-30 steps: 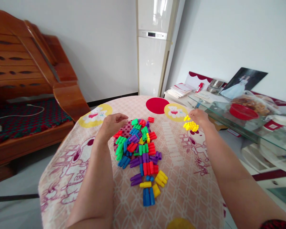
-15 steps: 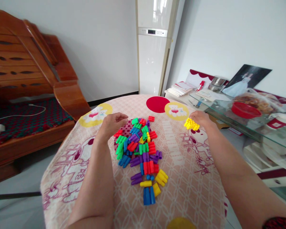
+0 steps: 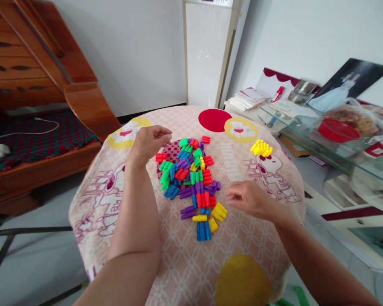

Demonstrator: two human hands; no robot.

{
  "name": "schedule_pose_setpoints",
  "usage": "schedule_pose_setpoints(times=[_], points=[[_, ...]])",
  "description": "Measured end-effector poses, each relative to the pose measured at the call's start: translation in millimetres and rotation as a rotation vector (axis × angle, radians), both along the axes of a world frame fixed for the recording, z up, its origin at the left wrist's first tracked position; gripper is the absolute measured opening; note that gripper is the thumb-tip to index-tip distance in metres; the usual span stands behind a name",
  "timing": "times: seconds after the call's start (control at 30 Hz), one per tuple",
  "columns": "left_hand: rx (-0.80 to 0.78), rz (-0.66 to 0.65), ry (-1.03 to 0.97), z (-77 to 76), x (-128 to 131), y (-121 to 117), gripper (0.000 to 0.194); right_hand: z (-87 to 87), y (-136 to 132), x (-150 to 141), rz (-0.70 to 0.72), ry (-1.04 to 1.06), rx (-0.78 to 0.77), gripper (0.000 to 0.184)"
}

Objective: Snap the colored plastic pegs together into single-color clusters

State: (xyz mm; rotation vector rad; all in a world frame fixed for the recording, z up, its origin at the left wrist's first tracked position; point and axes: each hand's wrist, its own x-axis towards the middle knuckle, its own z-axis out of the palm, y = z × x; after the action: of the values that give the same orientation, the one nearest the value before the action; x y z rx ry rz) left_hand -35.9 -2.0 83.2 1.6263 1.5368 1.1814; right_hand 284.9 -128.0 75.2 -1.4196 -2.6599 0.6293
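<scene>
A loose heap of plastic building blocks (image 3: 196, 176) in red, green, blue, purple and yellow lies mid-table, partly over a dark red patterned patch (image 3: 170, 151). My left hand (image 3: 149, 143) hovers at the heap's far left, fingers loosely bent and apart, with nothing visible in them. Right of the heap is my right hand (image 3: 250, 199), its fingers loosely curved toward the blocks and no block showing in them. Nearest to it are a yellow block (image 3: 219, 212) and a purple block (image 3: 212, 187). A cluster of joined yellow blocks (image 3: 261, 148) sits apart at the far right.
A patterned cloth covers the round table (image 3: 178, 272). To the right, a glass shelf (image 3: 322, 144) carries a red bowl (image 3: 338, 129), papers and a bagged item. A wooden bench (image 3: 79, 110) stands at left, and a tall white cabinet unit (image 3: 207, 55) at the back.
My right hand has let go of the yellow cluster, leaving it at the far right, and has come back left toward the heap. My left hand stays beside the heap. The view has tilted down.
</scene>
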Motion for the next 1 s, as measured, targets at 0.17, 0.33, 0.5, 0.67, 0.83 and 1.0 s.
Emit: schedule_pose_setpoints(times=[0.17, 0.33, 0.5, 0.67, 0.83, 1.0], points=[[-0.007, -0.008, -0.008, -1.8, -2.5, 2.6, 0.031, -23.6, -42.8, -28.3, -0.041, -0.200, -0.020, 0.029], [-0.011, 0.001, 0.004, -4.8, -6.1, 7.0, 0.035, -37.4, -45.8, -22.3, -0.170, 0.103, 0.036, 0.019], [-0.019, -0.005, 0.035, -5.3, -7.8, 8.0, 0.036, -35.6, -13.9, 17.4, -0.364, 0.276, 0.213, 0.029], [-0.009, -0.007, 0.042, -6.5, -9.0, 8.3, 0.037, -25.4, 24.4, 63.6, -0.588, 0.095, 0.365, 0.036], [-0.001, -0.011, 0.037, -10.7, -11.7, 11.0, 0.040, -25.2, 56.6, 99.6, -0.765, -0.186, 0.446, 0.036], [0.015, -0.021, 0.059, -12.2, -13.1, 12.6, 0.040, -24.5, 83.4, 117.9, -0.639, -0.387, 0.511, 0.039]])
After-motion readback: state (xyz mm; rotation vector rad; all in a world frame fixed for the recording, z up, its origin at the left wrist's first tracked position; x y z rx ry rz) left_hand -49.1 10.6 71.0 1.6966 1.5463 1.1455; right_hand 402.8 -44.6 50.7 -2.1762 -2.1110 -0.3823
